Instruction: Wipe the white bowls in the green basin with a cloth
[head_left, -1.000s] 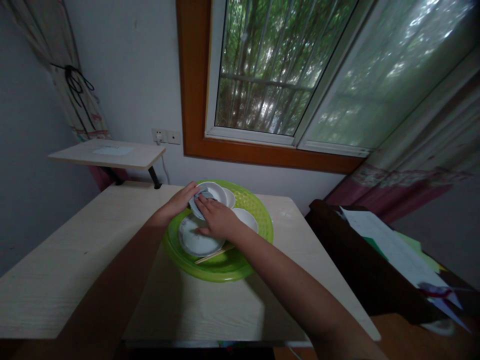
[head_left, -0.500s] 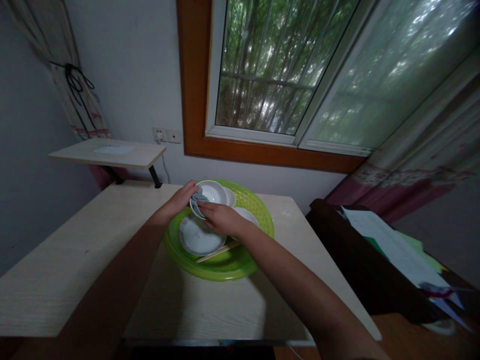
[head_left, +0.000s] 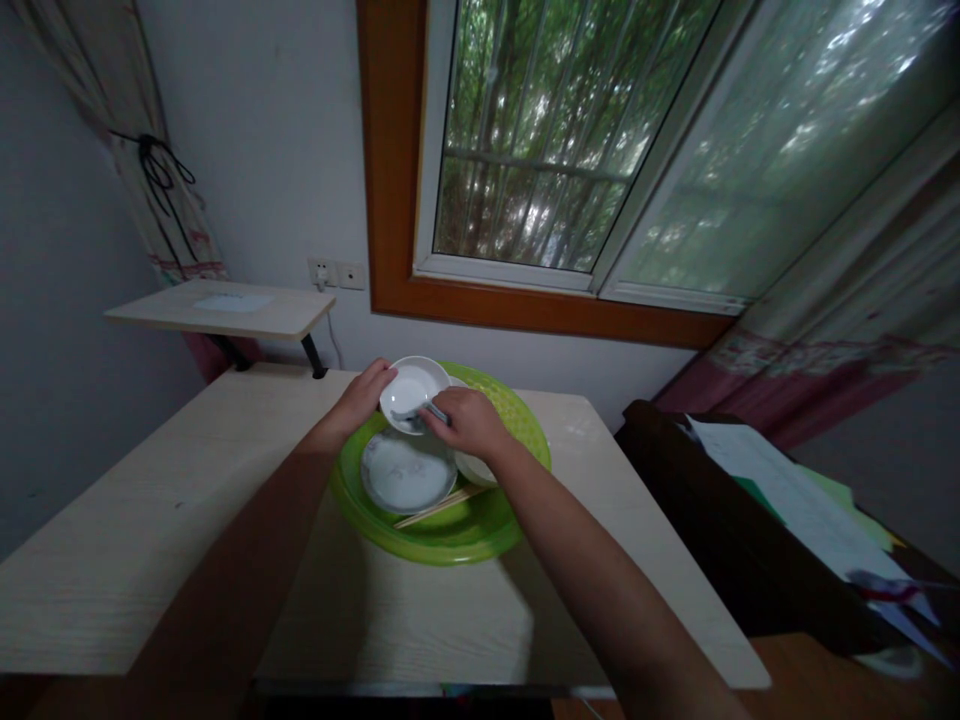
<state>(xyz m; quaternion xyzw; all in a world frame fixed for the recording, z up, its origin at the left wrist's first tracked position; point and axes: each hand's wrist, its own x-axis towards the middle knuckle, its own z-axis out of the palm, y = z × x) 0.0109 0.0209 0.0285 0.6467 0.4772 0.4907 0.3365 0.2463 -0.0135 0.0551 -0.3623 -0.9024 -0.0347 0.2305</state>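
My left hand (head_left: 365,392) grips the left rim of a small white bowl (head_left: 413,384), held tilted above a round green basin (head_left: 450,535). My right hand (head_left: 466,421) is closed on a grey cloth (head_left: 417,413) pressed against the bowl's lower inner edge. Inside the basin lie a white plate (head_left: 405,472), a pair of wooden chopsticks (head_left: 435,507) and another white bowl (head_left: 474,469), partly hidden under my right wrist.
The basin stands on a light wooden table (head_left: 150,520) below a barred window (head_left: 525,140). A small shelf (head_left: 225,308) juts from the wall at left. A dark piece of furniture with papers (head_left: 787,500) stands at the right.
My right hand has slid with the cloth from the bowl's left side to its lower right edge. The bowl's inside now faces me more openly.
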